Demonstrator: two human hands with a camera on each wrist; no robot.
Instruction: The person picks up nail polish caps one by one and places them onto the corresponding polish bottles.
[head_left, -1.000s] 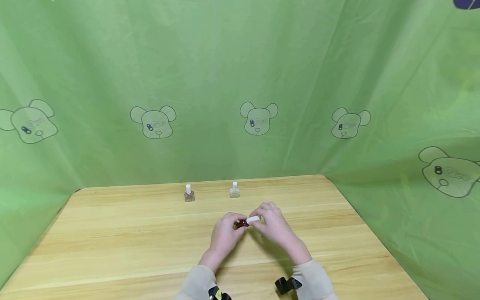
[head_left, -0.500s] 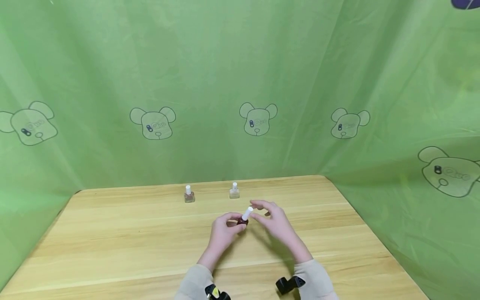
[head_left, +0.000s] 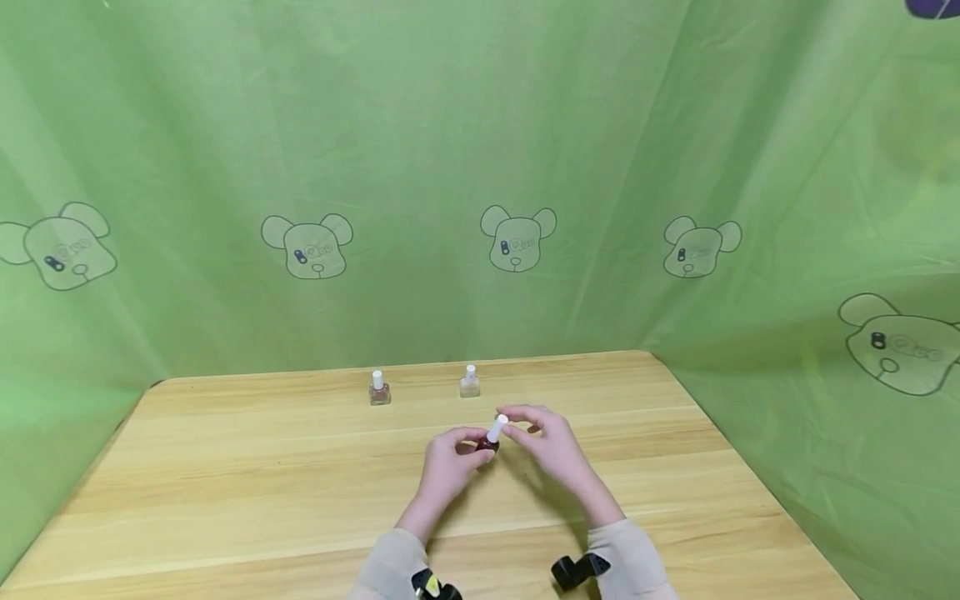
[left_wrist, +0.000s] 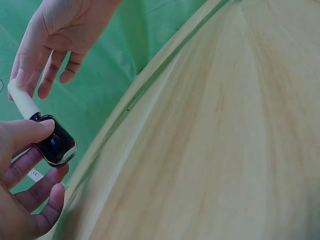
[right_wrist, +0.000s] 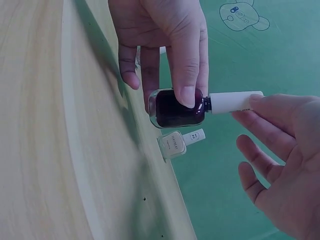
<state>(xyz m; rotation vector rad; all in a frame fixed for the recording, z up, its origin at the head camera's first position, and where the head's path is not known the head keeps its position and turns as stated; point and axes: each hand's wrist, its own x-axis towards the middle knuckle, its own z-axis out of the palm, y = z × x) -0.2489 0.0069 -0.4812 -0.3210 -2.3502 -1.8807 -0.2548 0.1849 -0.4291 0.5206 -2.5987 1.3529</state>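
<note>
A nail polish bottle [right_wrist: 172, 111] of dark red polish is held between both hands over the wooden table. My left hand [head_left: 442, 471] pinches the glass body, its thumb flat on the front face. The white cap [right_wrist: 227, 102] is pinched near its end between the thumb and forefinger of my right hand [head_left: 553, 447], whose other fingers hang loosely bent in the right wrist view. Between cap and glass a short dark stretch of neck shows. Seen from the head, the bottle tilts with its cap up and to the right.
At the back of the wooden table [head_left: 262, 483] stand two more capped bottles: a brownish-pink nail polish [head_left: 379, 393] on the left and a clear or pale one [head_left: 469, 386] nearer the middle. A green curtain [head_left: 420, 167] hangs round the back and sides.
The bottle has swung from nearly level to cap-up between one second and half a second ago. My right fingers have loosened from around the cap to its end, with little movement since.
</note>
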